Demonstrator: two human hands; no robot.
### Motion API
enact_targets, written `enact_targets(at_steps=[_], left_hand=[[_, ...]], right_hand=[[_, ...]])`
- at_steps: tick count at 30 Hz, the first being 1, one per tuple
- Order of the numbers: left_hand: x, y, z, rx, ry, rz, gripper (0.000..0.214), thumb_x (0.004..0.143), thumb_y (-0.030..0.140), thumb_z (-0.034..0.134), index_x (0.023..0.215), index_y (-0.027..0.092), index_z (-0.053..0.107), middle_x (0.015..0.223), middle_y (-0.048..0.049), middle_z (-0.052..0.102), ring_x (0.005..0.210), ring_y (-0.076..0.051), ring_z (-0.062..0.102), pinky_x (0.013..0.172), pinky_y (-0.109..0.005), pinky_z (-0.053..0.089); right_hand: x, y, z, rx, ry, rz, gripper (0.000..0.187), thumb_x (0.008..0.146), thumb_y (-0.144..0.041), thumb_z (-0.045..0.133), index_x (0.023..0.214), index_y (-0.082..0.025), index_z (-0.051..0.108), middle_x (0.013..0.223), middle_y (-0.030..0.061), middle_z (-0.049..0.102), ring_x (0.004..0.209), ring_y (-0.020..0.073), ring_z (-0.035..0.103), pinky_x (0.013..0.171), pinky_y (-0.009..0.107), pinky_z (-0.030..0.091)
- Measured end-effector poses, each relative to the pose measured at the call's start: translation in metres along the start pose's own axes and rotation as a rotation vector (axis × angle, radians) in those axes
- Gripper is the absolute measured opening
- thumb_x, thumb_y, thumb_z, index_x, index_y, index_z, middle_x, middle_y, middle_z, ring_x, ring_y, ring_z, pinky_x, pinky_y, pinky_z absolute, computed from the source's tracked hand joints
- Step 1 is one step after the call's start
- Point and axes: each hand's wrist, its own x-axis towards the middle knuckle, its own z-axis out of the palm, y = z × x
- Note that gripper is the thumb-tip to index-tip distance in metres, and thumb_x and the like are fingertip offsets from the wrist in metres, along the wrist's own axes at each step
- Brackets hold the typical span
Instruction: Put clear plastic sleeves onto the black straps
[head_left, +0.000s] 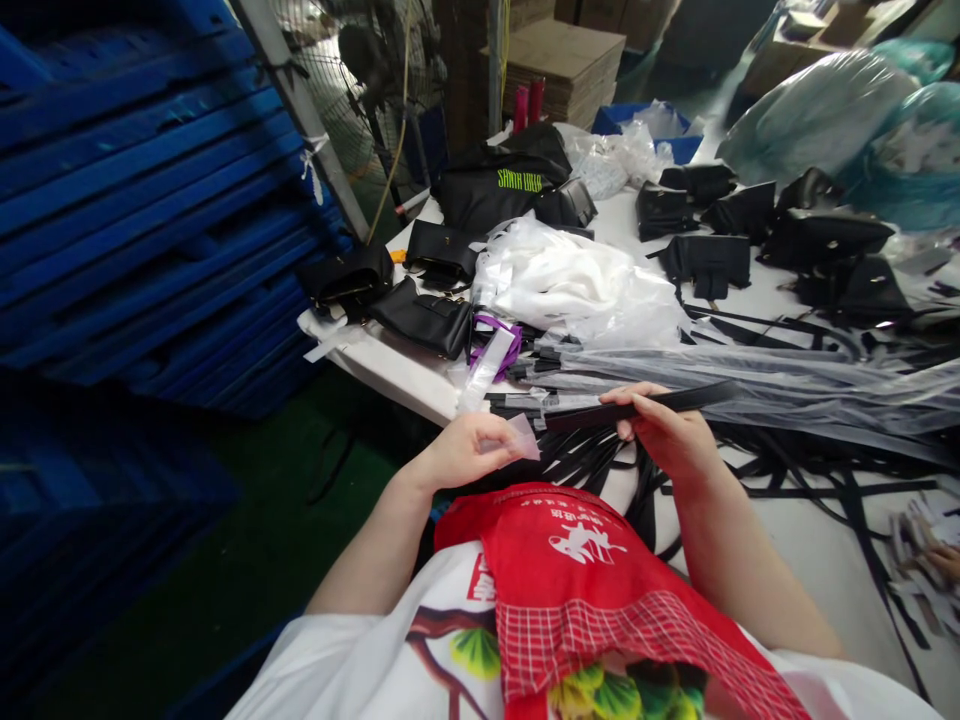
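My left hand [474, 450] is closed, pinching a small translucent whitish sheet [525, 438] that sticks out past its fingertips. In my right hand [667, 430] a flat black strap [637, 405] lies between thumb and fingers, one end pointing toward the left hand. Below and behind that strap, many loose black straps [585, 455] spread over the table edge. Just beyond the hands lie straps in clear plastic sleeves [765, 372], a purple band [506, 348] and a clear plastic strip [486, 372]. A heap of white plastic bags [577, 280] sits farther back.
Black handbags [424, 315] lie at the table's left corner, and more black bags [709, 262] at the right. Blue pallets [150, 200] are stacked to my left beside a metal post [300, 110]. Another person's hand [946, 560] shows at the right edge.
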Motion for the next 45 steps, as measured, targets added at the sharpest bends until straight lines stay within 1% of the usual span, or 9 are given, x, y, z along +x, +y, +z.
enact_targets(at_steps=[3, 7, 11, 14, 19, 27, 34, 40, 45], left_hand=[[0.001, 0.002, 0.001, 0.038, 0.012, 0.005, 0.026, 0.09, 0.034, 0.061, 0.086, 0.014, 0.077, 0.087, -0.0106, 0.075, 0.083, -0.018, 0.069, 0.08, -0.028, 0.054], [0.003, 0.003, 0.003, 0.063, -0.009, 0.036, 0.025, 0.092, 0.032, 0.059, 0.087, 0.015, 0.077, 0.088, -0.0105, 0.075, 0.083, -0.018, 0.069, 0.082, -0.029, 0.053], [0.005, 0.0, 0.004, 0.082, -0.028, 0.054, 0.024, 0.093, 0.03, 0.059, 0.089, 0.015, 0.076, 0.09, -0.0106, 0.075, 0.085, -0.019, 0.069, 0.083, -0.03, 0.052], [0.007, -0.002, 0.005, 0.105, -0.046, 0.07, 0.023, 0.093, 0.028, 0.058, 0.091, 0.015, 0.076, 0.092, -0.0104, 0.075, 0.087, -0.019, 0.069, 0.085, -0.031, 0.052], [0.009, 0.0, 0.007, 0.132, -0.029, 0.102, 0.022, 0.094, 0.027, 0.057, 0.091, 0.017, 0.077, 0.094, -0.0094, 0.075, 0.091, -0.019, 0.069, 0.089, -0.031, 0.051], [0.01, 0.003, 0.01, 0.09, -0.008, 0.145, 0.021, 0.094, 0.027, 0.058, 0.092, 0.019, 0.077, 0.093, -0.008, 0.076, 0.091, -0.018, 0.07, 0.087, -0.029, 0.052], [0.01, -0.002, 0.013, 0.164, 0.03, 0.156, 0.022, 0.095, 0.022, 0.055, 0.099, 0.022, 0.076, 0.103, -0.0066, 0.075, 0.102, -0.018, 0.068, 0.093, -0.031, 0.052], [0.01, -0.001, 0.015, 0.21, 0.066, 0.164, 0.022, 0.093, 0.018, 0.055, 0.097, 0.022, 0.077, 0.101, -0.0057, 0.076, 0.096, -0.018, 0.068, 0.088, -0.031, 0.053], [0.011, 0.003, 0.016, 0.244, 0.011, 0.125, 0.026, 0.091, 0.014, 0.053, 0.099, 0.022, 0.077, 0.093, -0.0046, 0.076, 0.087, -0.017, 0.068, 0.082, -0.028, 0.052]], right_hand=[[-0.001, 0.0, 0.0, 0.066, -0.021, 0.025, 0.015, 0.082, -0.034, 0.066, 0.082, -0.021, 0.073, 0.098, 0.0067, 0.071, 0.056, 0.0122, 0.057, 0.05, 0.027, 0.048], [-0.001, 0.0, 0.002, 0.132, 0.021, 0.074, 0.017, 0.081, -0.032, 0.063, 0.072, -0.02, 0.072, 0.088, 0.0055, 0.069, 0.057, 0.0121, 0.055, 0.046, 0.024, 0.044], [-0.002, -0.004, 0.005, 0.208, 0.066, 0.114, 0.016, 0.078, -0.031, 0.061, 0.071, -0.02, 0.071, 0.086, 0.0052, 0.068, 0.05, 0.0102, 0.049, 0.041, 0.023, 0.038], [-0.002, -0.006, 0.008, 0.236, 0.094, 0.132, 0.015, 0.077, -0.03, 0.061, 0.071, -0.02, 0.07, 0.086, 0.0053, 0.068, 0.049, 0.0104, 0.048, 0.039, 0.023, 0.035], [-0.002, -0.005, 0.011, 0.252, 0.092, 0.15, 0.015, 0.077, -0.03, 0.06, 0.072, -0.02, 0.071, 0.087, 0.0051, 0.069, 0.049, 0.0094, 0.048, 0.04, 0.022, 0.037], [-0.002, -0.004, 0.012, 0.294, 0.066, 0.171, 0.014, 0.075, -0.029, 0.064, 0.071, -0.018, 0.072, 0.085, 0.0056, 0.069, 0.053, 0.0097, 0.052, 0.041, 0.019, 0.042], [-0.004, -0.009, 0.014, 0.308, 0.019, 0.149, 0.016, 0.077, -0.03, 0.064, 0.073, -0.017, 0.072, 0.086, 0.0064, 0.069, 0.05, 0.0082, 0.051, 0.04, 0.019, 0.043], [-0.006, -0.009, 0.009, 0.281, -0.016, 0.122, 0.017, 0.079, -0.032, 0.065, 0.075, -0.018, 0.073, 0.088, 0.0068, 0.069, 0.052, 0.01, 0.053, 0.04, 0.02, 0.042], [-0.007, -0.004, 0.007, 0.218, -0.065, 0.17, 0.02, 0.081, -0.036, 0.064, 0.078, -0.018, 0.073, 0.094, 0.0083, 0.069, 0.056, 0.0121, 0.054, 0.041, 0.022, 0.041]])
